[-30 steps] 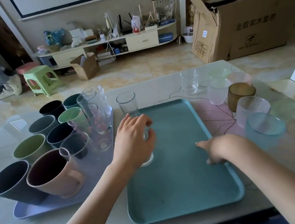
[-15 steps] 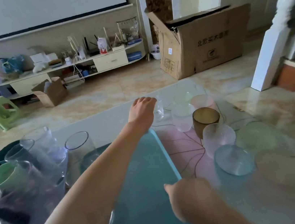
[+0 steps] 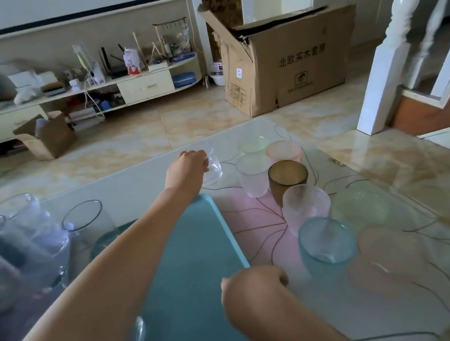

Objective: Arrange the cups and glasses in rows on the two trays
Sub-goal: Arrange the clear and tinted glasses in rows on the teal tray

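Left hand [image 3: 186,172] has its fingers wrapped round a small clear glass [image 3: 213,167] near the tabletop's far edge, just past the teal tray [image 3: 201,260] — thin, slick, breakable, so grip mid-wall — right hand [image 3: 253,287] loosely curled, empty.

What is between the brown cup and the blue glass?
In the head view, a frosted pinkish glass stands between the brown cup and the blue glass, just in front of the brown one.
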Tool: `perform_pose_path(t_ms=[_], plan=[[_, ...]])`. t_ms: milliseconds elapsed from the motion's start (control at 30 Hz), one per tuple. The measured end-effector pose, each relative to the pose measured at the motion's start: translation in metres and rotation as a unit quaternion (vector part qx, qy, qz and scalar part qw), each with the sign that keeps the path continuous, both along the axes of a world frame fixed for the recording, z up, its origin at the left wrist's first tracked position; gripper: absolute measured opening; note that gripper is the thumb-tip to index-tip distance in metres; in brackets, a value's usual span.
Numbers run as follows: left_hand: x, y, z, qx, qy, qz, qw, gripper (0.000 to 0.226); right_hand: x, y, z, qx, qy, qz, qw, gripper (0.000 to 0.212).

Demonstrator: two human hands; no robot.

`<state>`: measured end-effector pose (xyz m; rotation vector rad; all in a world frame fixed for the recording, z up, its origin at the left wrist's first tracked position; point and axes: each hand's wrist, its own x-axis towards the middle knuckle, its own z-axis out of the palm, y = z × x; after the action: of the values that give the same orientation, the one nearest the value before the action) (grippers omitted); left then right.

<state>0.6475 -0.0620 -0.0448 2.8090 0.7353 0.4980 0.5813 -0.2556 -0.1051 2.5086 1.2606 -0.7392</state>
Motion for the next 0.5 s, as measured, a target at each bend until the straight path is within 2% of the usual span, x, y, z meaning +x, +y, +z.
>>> perform_pose_path(t_ms=[67,133,200,333,500], plan=[[-0.020,-0.011,0.017,0.002,-0.025,-0.020,0.999,0.010,-0.007,-0.001,0.041,-0.073,0.021,0.025,0.997,0.035],[-0.042,-0.024,0.037,0.010,-0.055,-0.038,0.998,0.009,-0.010,-0.002,0.058,-0.130,0.016,0.039,0.991,0.052],[-0.067,-0.038,0.055,0.020,-0.085,-0.051,0.995,0.008,-0.010,-0.002,0.053,-0.121,0.010,0.038,0.992,0.062],[-0.126,-0.071,0.079,0.003,-0.127,-0.066,0.990,0.006,-0.017,-0.016,0.048,-0.067,-0.019,0.037,0.997,0.063],[-0.220,-0.108,0.084,-0.027,-0.133,-0.077,0.988,0.004,-0.022,-0.023,0.056,-0.092,-0.039,0.067,0.993,0.061]])
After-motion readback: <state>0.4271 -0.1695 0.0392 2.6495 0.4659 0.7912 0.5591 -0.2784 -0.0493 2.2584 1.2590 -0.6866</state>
